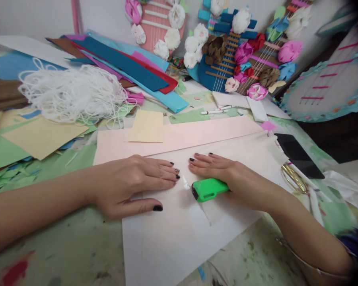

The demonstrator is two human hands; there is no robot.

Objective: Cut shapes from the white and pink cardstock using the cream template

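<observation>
Head view, looking down at craft counter (77, 254), paint-stained, crowded w/ paper scraps. Left hand (131, 184) lies flat, palm down, fingers (164, 174) spread and straight, pressing on large white paper sheet (173, 234); grips nothing. Right hand (223, 171) also flat on sheet, fingers extended toward left hand's, tips near but apart; bright green plastic glue-tape dispenser (207, 188) sits tucked under palm/thumb side, nozzle end pointing left — cannot tell if thumb truly clamps it or hand just rests on it. Long pale pink paper strip (179, 137) lies just beyond sheet, small cream-yellow paper square (146, 126) on top of it. Gold-handled scissors (294, 178) and flat black phone (298, 153) to the right, well clear of hands. Tangle of white string (71, 93) far left; paper-flower guitar models (226, 51) at back. Judgement: step in hand looks like smoothing/pressing down a seam or fold on white sheet, dispenser parked. Next move prob. calls for even pressure along the line, both palms steady so sheet doesn't skew, dispenser kept off the pressed bit.
</observation>
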